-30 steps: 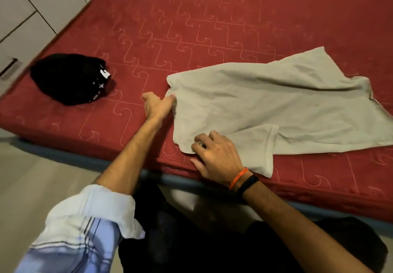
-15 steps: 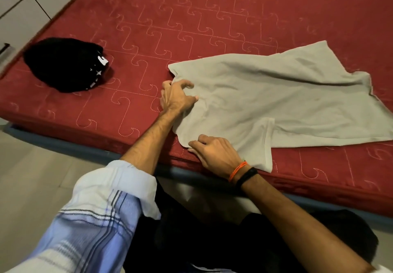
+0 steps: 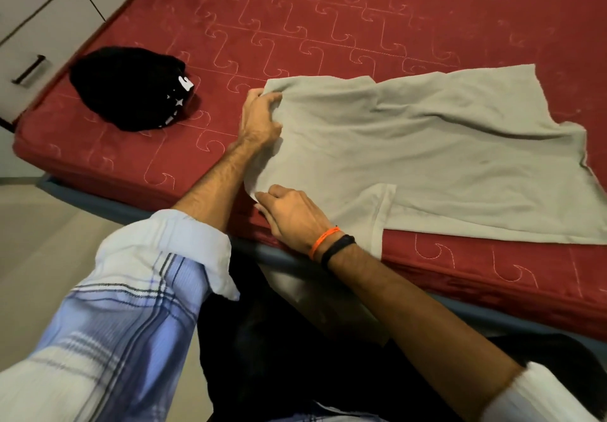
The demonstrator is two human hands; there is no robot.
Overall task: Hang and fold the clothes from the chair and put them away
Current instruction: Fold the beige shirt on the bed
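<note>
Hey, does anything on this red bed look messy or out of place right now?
Only mildly: the pale grey cotton T-shirt lies rumpled and skewed on the red quilted mattress, its right edge uneven, one sleeve folded over. Nothing looks spilled or damaged.

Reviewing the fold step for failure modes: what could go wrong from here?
1. The pale grey cotton T-shirt is creased; folding now may lock wrinkles in.
2. Its near sleeve hangs over the edge of the red quilted mattress and could drag the shirt down.
3. Left hand and right hand grip one end only; the far end may bunch.
</note>
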